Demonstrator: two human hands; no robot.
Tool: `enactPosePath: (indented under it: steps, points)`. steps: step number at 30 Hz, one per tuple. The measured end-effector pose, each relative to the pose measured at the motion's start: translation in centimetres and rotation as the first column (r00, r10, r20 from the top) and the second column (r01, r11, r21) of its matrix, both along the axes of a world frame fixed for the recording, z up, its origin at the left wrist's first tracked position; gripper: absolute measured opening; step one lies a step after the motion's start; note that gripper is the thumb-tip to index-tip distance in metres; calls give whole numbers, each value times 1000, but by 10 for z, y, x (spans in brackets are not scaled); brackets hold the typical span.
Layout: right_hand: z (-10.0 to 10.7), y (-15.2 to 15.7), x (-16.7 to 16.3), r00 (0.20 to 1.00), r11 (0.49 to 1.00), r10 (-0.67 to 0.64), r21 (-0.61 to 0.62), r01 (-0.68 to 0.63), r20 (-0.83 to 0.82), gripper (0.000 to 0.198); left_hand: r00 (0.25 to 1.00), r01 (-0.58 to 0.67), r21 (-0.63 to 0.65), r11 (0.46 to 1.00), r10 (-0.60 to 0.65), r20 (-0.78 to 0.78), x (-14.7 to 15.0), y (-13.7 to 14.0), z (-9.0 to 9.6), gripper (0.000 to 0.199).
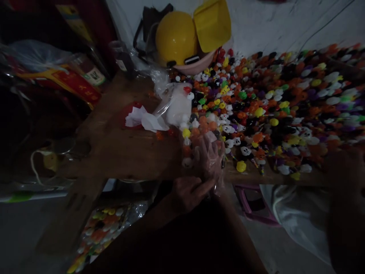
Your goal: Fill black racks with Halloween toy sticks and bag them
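Observation:
A clear plastic bag (186, 152) lies at the table's front edge, filled with small orange, white and yellow toy-like figures (203, 121). My right hand (209, 154) reaches inside it, fingers stretched forward over the figures under the film. A pale patch, perhaps paper, shows near those fingertips; I cannot make out whether they hold it. Just below, my left hand (186, 193) is closed at the bag's mouth by my right wrist, its index finger extended along the film. Loose figures, including a white ghost-faced one (245, 151) and a yellow one (241, 166), lie right of the bag.
A large heap of figures (285, 102) covers the table's right side. White paper slips (154, 121) rest left of the bag. Behind stand a yellow helmet (176, 38) and yellow scoop-like container (213, 24). Another person's dark arm (345, 190) is at right.

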State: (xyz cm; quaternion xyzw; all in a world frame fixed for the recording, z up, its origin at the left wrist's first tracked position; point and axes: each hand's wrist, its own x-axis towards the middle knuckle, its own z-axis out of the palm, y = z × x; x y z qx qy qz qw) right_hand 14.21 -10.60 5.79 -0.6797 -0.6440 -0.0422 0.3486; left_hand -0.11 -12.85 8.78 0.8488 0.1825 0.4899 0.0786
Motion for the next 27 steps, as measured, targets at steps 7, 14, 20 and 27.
enactPosePath:
  steps: [7,14,20,27]
  points:
    - [7,-4,1,993,984,99,152,-88,-67,66,1000,0,-10,1000,0,-3,-1,-1,6,18]
    - [9,16,3,980,998,47,-56,-37,192,48,1000,11,-7,1000,-11,-17,4,-6,8,13]
    - [22,13,-1,978,985,-68,-141,98,199,39,906,420,-167,892,-402,130,-6,13,27,49]
    - [18,2,-3,985,997,-38,-61,49,167,50,944,220,-530,819,-316,-96,5,113,52,46]
